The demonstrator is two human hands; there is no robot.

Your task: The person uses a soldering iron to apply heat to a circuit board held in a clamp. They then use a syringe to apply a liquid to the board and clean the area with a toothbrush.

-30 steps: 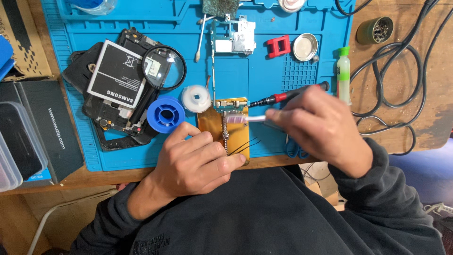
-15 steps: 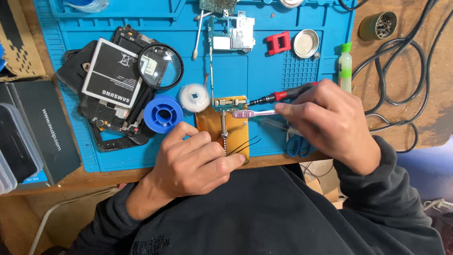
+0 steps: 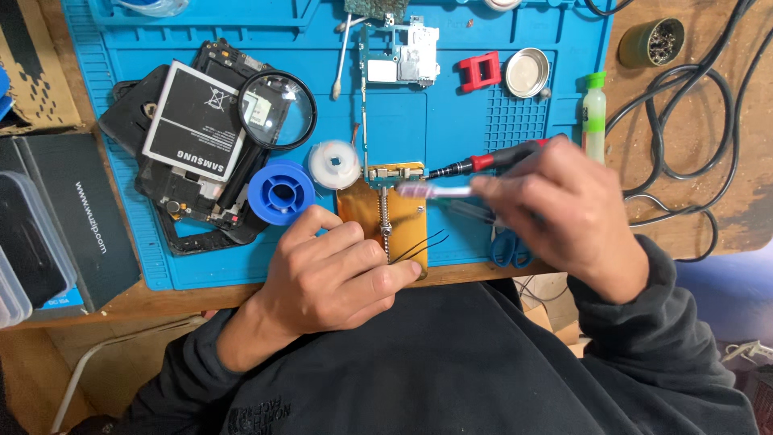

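My left hand [image 3: 330, 274] rests curled on the near edge of the blue work mat [image 3: 451, 121], pressing down a tan holder plate [image 3: 362, 213] that carries a small circuit board [image 3: 394, 171]. My right hand [image 3: 564, 213] grips a pale pink-headed brush [image 3: 431, 191] whose head touches the board's right end. A red-and-black screwdriver [image 3: 475, 164] lies just behind the brush, its rear end hidden by my fingers. Thin black wires [image 3: 423, 244] trail from the plate toward my right hand.
On the mat: a blue solder spool [image 3: 280, 193], white tape roll [image 3: 334, 164], magnifying glass [image 3: 276, 110], opened phone with battery [image 3: 193, 129], another board [image 3: 400, 55], red clip [image 3: 480, 72], metal dish [image 3: 527, 72]. Green-capped bottle [image 3: 594, 113], blue-handled scissors [image 3: 509, 248], black cables [image 3: 692, 121], black box [image 3: 76, 217].
My right hand has shifted slightly right and the brush head has slid along the board's right end. My left hand stays put on the plate.
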